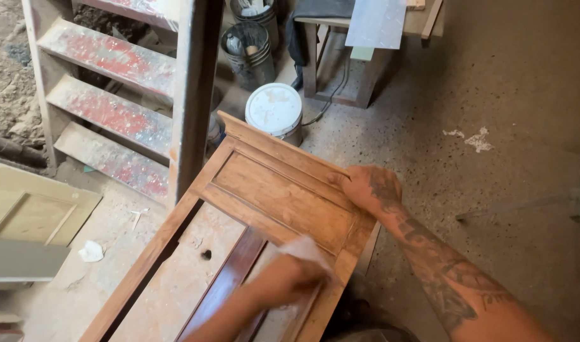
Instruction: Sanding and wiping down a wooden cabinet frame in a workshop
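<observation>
A brown stained wooden frame (283,199) with a raised panel at its top lies tilted in front of me. My right hand (366,188) rests on the frame's upper right edge, fingers gripping it. My left hand (288,278) is lower down on the frame's right side, pressing a pale sheet, likely sandpaper or a cloth (307,248), against the wood; it is blurred. A darker reddish middle rail (230,278) runs down the frame's open lower part.
A red-and-white paint-stained stepladder (122,95) stands at the left. A white lidded bucket (274,111) sits just beyond the frame, with grey buckets (249,47) and a wooden table (359,38) behind. Pale panels (30,212) lie at the far left on the concrete floor.
</observation>
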